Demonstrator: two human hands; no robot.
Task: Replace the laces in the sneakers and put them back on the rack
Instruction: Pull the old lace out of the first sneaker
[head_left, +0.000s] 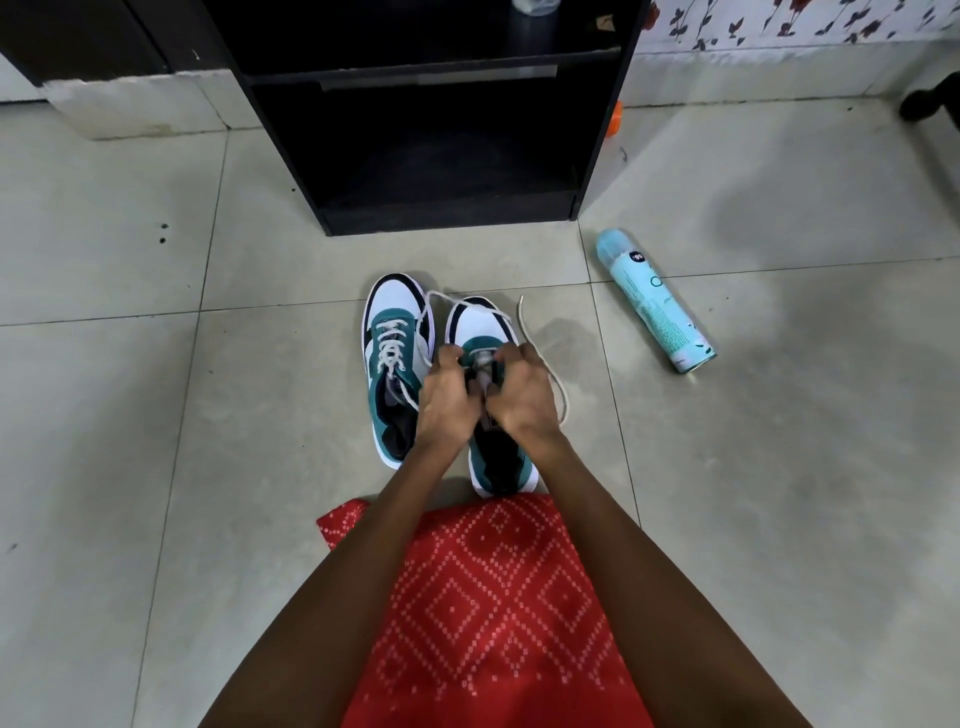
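Cloth (483, 597), red with a white diamond print, lies nearest me, and both forearms reach out over it. My left hand (445, 395) and right hand (524, 392) meet over the eyelets of the unfinished sneaker (480, 325). Each grip is curled tight, and I judge each to be pinching the lace (560, 387), though the fingertips are hidden. The shoe stands on the floor (156, 415) with its heel toward me, so I can work the eyelets from both sides. Slack lace loops out to the right and over the toe, left free, I think, to draw through. The laced sneaker (389, 343) waits just beside it on the left. Both toes point at the black rack (447, 221) beyond, a short carry. A spray can (654, 301) lies on its side well to the right.
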